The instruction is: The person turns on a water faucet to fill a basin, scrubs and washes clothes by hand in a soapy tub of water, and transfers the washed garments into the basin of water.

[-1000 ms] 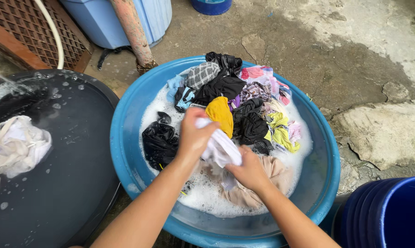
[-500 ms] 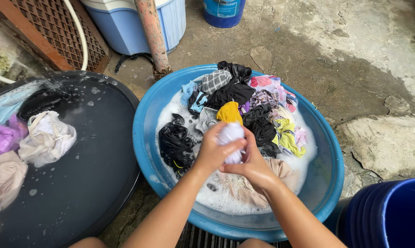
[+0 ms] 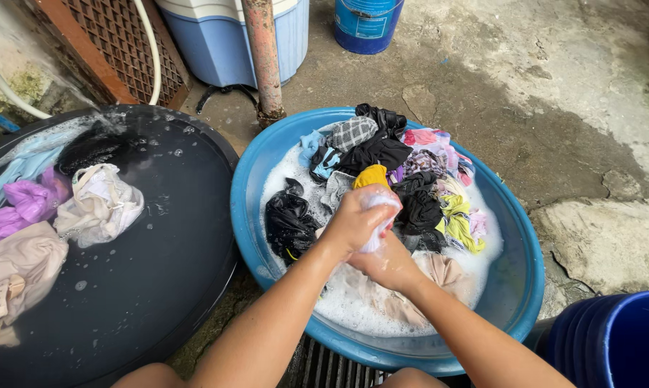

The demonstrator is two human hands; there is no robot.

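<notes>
Both hands, left hand (image 3: 353, 219) above right hand (image 3: 387, 264), clench a white cloth (image 3: 378, 215) in their fingers over the middle of the blue basin (image 3: 515, 287); the cloth is wet, bunched small.

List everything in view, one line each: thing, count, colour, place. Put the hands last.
blue basin: one, blue, centre, holding suds
black basin: one, black, left, holding water
clothes pile: one, mixed colours, far side of the blue basin
beige garment: one, beige, in the suds by the right hand
rinsed clothes: several, white, purple, beige, light blue and dark, in the black basin
pipe: one, rusty, top centre
buckets: a stack, dark blue, bottom right
white cloth: one, white, gripped by both hands
left hand: closed on the white cloth
right hand: under the white cloth, gripping it
</notes>
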